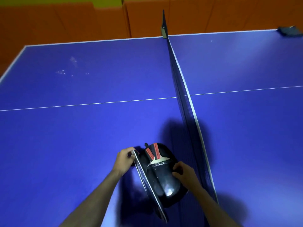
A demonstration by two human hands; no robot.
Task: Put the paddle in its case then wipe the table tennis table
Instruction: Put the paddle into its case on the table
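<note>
Paddle (pixel 156 157) seated in the open black case (pixel 165 181), handle toward the far end, blade under the inner strap, case resting on the blue tabletop (pixel 82 128) just beside the net (pixel 182 99). Left hand (pixel 125 158) pinched closed on the upright lid's far corner; right hand (pixel 183 173) curled loosely against the case's right edge, whether truly gripping impossible to tell.

Step in hand, most likely: closing the case. Best done by steadying the base with the right grip, checking that the handle sits fully inside the rim, then folding the lid over flat and running the zip round without snagging.

Pale specks on the far left half (pixel 65 72), a probable target for wiping afterwards. A dark object at the far right corner (pixel 290 31), possibly a cloth, unclear.

No brand, label or writing legible anywhere
</note>
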